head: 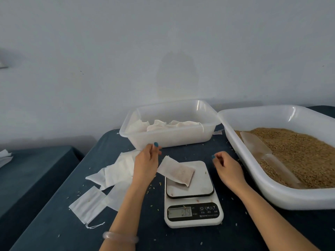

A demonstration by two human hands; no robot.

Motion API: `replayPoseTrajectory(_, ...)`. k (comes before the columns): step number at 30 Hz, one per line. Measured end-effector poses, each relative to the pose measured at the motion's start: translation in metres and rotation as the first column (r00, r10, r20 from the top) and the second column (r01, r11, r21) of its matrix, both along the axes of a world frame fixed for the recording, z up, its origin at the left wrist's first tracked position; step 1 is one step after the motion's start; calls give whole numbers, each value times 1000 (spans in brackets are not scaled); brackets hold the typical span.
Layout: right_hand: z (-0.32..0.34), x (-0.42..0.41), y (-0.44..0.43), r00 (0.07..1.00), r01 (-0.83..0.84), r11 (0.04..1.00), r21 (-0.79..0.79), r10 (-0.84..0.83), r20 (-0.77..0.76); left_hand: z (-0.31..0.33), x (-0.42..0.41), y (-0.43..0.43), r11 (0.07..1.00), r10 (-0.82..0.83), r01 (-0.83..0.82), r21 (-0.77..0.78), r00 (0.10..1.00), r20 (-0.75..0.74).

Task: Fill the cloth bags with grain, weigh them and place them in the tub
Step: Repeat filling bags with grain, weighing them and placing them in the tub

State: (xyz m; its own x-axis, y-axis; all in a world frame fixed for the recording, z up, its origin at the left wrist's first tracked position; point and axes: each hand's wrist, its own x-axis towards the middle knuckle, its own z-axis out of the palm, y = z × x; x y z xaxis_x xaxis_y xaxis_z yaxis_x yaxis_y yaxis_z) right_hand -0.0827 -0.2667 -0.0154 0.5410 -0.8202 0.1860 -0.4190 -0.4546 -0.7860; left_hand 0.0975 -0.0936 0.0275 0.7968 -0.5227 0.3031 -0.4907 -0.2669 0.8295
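A white cloth bag [176, 172] partly filled with grain lies flat across the plate of a white digital scale [193, 217], whose display is lit. My left hand [146, 162] hovers just left of the bag with relaxed fingers and holds nothing. Right of the scale, my right hand [227, 166] hangs with loosely curled fingers, also holding nothing. Behind the scale stands a clear tub [168, 139] with several filled bags [170, 125] inside. A large white tub [257, 178] of grain [299, 153] sits at the right, with a clear scoop [266, 153] lying in it.
Several empty white bags [112, 173] lie scattered on the dark blue table [54, 223] left of the scale, one with loose drawstrings near the front. Stray grains dot the cloth. A second dark surface [36, 165] stands to the far left, and a pale wall lies behind.
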Motion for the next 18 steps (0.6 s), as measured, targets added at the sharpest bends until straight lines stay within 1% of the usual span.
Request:
replayPoseTrajectory(2,0,-4,-1,998,-48,998,42,46,42,2,0,0,994,8,-23,-104,990,-140)
replayPoseTrajectory(4,2,-6,0,996,-64,997,46,61,61,4,2,1,986,15,-48,-161,979,-205)
replayPoseTrajectory(9,-1,-6,3,997,-80,997,3,79,25,-1,7,0,991,10,-39,-129,976,-218)
replayPoseTrajectory(18,-2,-7,1,995,-86,996,6,86,43,-4,9,0,996,45,-59,-73,984,-172)
